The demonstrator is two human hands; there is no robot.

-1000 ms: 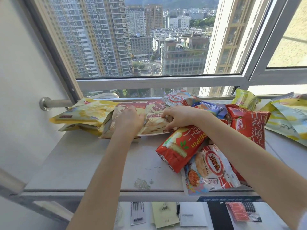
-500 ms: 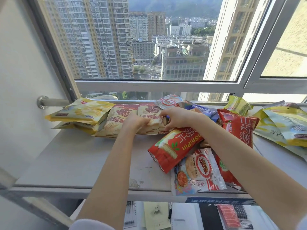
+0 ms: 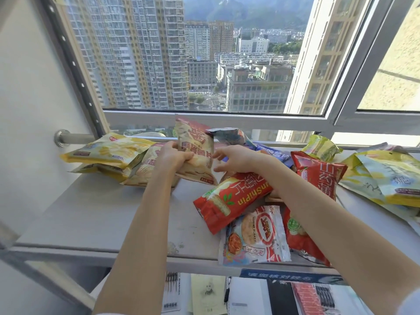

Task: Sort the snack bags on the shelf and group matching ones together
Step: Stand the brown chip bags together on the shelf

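Beige chip bags, two; one upright in curled left fingers; right fingers spread

I see a pale grey flat shelf below the window. At its left lies a stack of yellow crisp bags, with a beige crisp bag touching it. Right of centre lies a long red snack bag, and a white shrimp-flake packet overhangs the front edge.
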